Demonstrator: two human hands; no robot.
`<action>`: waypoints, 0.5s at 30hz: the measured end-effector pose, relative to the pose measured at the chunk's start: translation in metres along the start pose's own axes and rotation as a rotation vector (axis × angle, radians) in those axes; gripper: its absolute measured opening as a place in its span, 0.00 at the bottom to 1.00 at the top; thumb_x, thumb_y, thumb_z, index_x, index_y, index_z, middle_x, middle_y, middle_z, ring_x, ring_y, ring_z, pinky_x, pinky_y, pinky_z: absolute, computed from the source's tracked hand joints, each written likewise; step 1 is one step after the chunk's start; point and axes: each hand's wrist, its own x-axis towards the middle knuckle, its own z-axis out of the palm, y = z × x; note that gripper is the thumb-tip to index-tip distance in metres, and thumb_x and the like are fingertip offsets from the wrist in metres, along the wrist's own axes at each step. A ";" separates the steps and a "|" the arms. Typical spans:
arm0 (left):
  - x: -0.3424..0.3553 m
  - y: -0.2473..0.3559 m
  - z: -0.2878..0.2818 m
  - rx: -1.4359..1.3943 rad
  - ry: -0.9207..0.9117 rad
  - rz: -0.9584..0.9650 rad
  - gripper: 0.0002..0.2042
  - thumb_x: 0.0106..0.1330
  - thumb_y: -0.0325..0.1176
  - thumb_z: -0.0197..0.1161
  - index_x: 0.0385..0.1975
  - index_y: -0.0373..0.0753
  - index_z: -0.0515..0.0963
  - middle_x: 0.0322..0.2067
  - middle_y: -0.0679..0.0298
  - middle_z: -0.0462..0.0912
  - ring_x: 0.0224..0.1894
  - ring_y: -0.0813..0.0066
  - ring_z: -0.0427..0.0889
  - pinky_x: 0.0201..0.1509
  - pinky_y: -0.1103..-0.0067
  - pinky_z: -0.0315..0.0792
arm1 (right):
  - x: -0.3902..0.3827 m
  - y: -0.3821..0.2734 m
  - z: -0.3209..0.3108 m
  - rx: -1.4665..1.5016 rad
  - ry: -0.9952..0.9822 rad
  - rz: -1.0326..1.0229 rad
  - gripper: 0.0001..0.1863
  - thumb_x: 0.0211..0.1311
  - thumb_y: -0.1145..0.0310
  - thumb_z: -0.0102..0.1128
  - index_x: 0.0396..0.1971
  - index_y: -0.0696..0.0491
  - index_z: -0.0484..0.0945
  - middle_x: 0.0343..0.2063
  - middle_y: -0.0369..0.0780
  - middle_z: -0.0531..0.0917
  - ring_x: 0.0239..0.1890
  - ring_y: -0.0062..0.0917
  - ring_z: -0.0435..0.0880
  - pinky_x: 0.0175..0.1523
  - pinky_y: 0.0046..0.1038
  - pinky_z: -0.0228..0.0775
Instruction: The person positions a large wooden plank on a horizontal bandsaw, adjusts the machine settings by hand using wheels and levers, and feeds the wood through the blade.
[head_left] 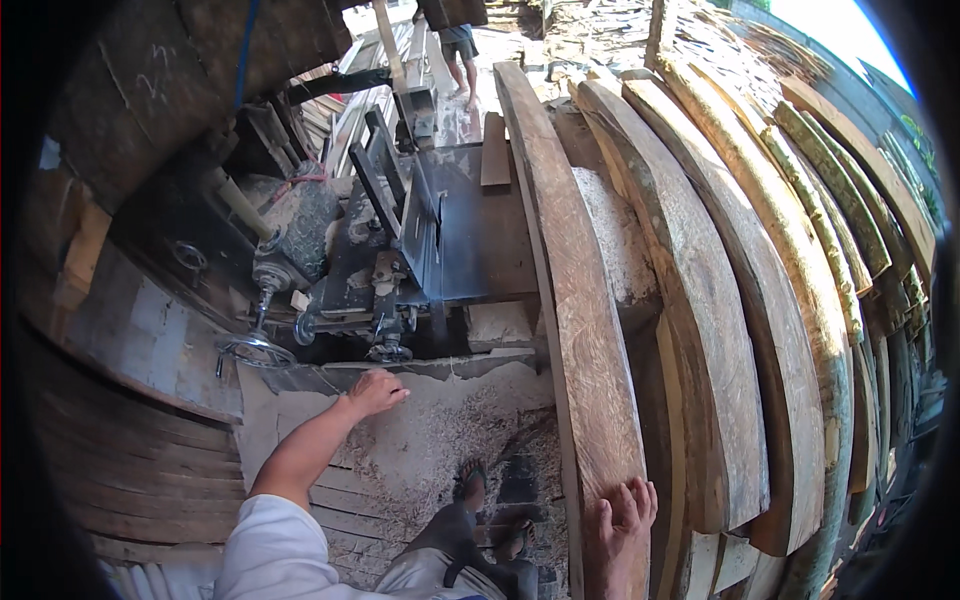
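My left hand (378, 392) hangs over a pile of sawdust, just in front of the saw machine's handwheel (390, 352). Its fingers are curled in, and nothing sticks out of them. My right hand (624, 510) rests on the near end of a long, thick wooden slab (585, 310), thumb and fingers apart and bent against its top face. The slab runs away from me along the right side of the dark metal saw table (488, 235), its far end past the table. A small flat board (495, 150) lies at the table's far side.
Several curved slabs (690, 300) are stacked at right. A larger handwheel (257, 350) stands left of my left hand. Upright metal guide plates (415, 220) rise from the machine. Sawdust (470, 415) covers the floor near my feet. Another person's legs (462, 70) show at the back.
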 end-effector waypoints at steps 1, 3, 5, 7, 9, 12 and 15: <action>0.024 -0.012 -0.009 0.067 0.012 0.100 0.15 0.61 0.45 0.61 0.21 0.39 0.80 0.22 0.58 0.80 0.31 0.58 0.81 0.37 0.65 0.75 | -0.002 0.002 0.001 -0.043 0.026 0.023 0.20 0.51 0.64 0.63 0.43 0.59 0.79 0.57 0.49 0.71 0.65 0.46 0.60 0.68 0.44 0.52; 0.056 -0.040 -0.014 0.123 0.038 0.156 0.16 0.61 0.46 0.61 0.18 0.40 0.79 0.21 0.60 0.79 0.30 0.60 0.81 0.36 0.66 0.75 | -0.006 0.012 0.007 -0.161 0.051 -0.062 0.24 0.55 0.59 0.62 0.48 0.58 0.76 0.56 0.47 0.73 0.61 0.42 0.67 0.64 0.43 0.57; 0.078 -0.078 -0.001 0.230 0.049 0.385 0.17 0.61 0.46 0.61 0.15 0.42 0.76 0.18 0.62 0.78 0.27 0.62 0.81 0.35 0.68 0.75 | 0.005 0.007 0.000 -0.241 0.104 -0.268 0.20 0.60 0.58 0.62 0.45 0.57 0.78 0.49 0.51 0.75 0.51 0.45 0.74 0.59 0.44 0.64; 0.096 -0.096 0.014 0.225 0.077 0.416 0.17 0.60 0.46 0.61 0.15 0.43 0.76 0.17 0.64 0.78 0.25 0.63 0.81 0.32 0.69 0.75 | -0.001 0.020 0.001 -0.247 0.064 -0.252 0.18 0.60 0.60 0.62 0.45 0.56 0.78 0.51 0.51 0.73 0.55 0.47 0.70 0.59 0.46 0.63; 0.104 -0.113 0.026 0.224 0.094 0.450 0.17 0.60 0.46 0.61 0.14 0.44 0.76 0.15 0.65 0.77 0.22 0.64 0.80 0.30 0.71 0.75 | 0.005 -0.010 0.000 -0.224 0.045 -0.140 0.17 0.60 0.61 0.62 0.43 0.57 0.77 0.51 0.51 0.72 0.55 0.48 0.70 0.58 0.46 0.64; 0.112 -0.107 0.042 0.100 0.512 0.101 0.18 0.60 0.45 0.61 0.11 0.44 0.73 0.11 0.64 0.74 0.16 0.64 0.78 0.22 0.71 0.71 | 0.004 -0.002 0.006 -0.228 0.043 -0.159 0.18 0.60 0.61 0.62 0.45 0.57 0.75 0.53 0.51 0.70 0.54 0.46 0.71 0.57 0.43 0.65; 0.127 -0.089 0.047 -0.010 0.878 -0.733 0.17 0.63 0.42 0.60 0.14 0.42 0.70 0.14 0.59 0.75 0.19 0.52 0.77 0.25 0.64 0.70 | 0.007 -0.025 0.004 -0.235 -0.029 -0.040 0.18 0.62 0.63 0.61 0.47 0.58 0.72 0.53 0.51 0.69 0.52 0.43 0.72 0.56 0.40 0.66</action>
